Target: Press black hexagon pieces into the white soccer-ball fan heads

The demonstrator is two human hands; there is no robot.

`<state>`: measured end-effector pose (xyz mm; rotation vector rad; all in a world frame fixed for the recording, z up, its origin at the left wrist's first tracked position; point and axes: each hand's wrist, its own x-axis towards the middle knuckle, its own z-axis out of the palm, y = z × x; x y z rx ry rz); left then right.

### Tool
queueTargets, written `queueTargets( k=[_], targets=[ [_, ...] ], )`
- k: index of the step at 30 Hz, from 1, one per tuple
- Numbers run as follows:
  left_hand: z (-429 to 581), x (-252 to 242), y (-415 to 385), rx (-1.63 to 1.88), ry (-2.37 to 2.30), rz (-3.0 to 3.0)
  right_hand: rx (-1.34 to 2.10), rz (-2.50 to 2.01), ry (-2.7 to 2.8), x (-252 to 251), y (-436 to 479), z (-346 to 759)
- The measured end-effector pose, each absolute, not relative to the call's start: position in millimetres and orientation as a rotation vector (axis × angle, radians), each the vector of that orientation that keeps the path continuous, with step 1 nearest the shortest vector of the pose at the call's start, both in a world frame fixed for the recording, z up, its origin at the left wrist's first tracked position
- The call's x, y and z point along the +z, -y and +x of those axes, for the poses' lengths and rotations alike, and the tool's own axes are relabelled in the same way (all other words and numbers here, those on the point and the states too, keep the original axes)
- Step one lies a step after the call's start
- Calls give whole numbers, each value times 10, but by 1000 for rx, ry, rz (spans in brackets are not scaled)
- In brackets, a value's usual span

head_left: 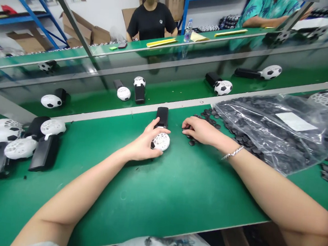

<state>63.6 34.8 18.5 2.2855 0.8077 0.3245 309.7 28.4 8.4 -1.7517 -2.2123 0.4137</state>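
My left hand [147, 142] is closed around the head of a handheld fan [162, 141], which has a white football-patterned head with a grille. Its black handle [162, 116] points away from me on the green bench. To the right, my right hand [199, 130] has thumb and fingers pinched together at the edge of a spread of small black discs [210, 113]. A dark piece shows at these fingertips, partly hidden by them. One loose disc [191, 143] lies just below that hand.
A clear plastic bag [277, 128] of black parts covers the right side. Several football fans [21, 147] are piled at left. Beyond the bench's pale rail [110, 111], more fans [222, 88] lie on a green belt [166, 94]. A person in black [152, 21] is across the line.
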Motion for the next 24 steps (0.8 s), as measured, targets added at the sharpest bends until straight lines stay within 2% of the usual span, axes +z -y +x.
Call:
queueTargets(
  k=[3,7,12,20,24],
  targets=[
    [636,168,-343,352,-812,2263,593,-1737,2153,110,-250,3139],
    [644,163,-346,347,-788,2249,560,-1574,2111,146,-134,3068],
    [657,150,-381,361,-694,2244,848,-1276,1950,225,79,2851],
    [748,46,-322,560,-901,2303,495,-1280,2173,260,154,2764],
    [782,55,-310,573,-955,2362,624,-1355,2025,235,149,2751]
  ],
)
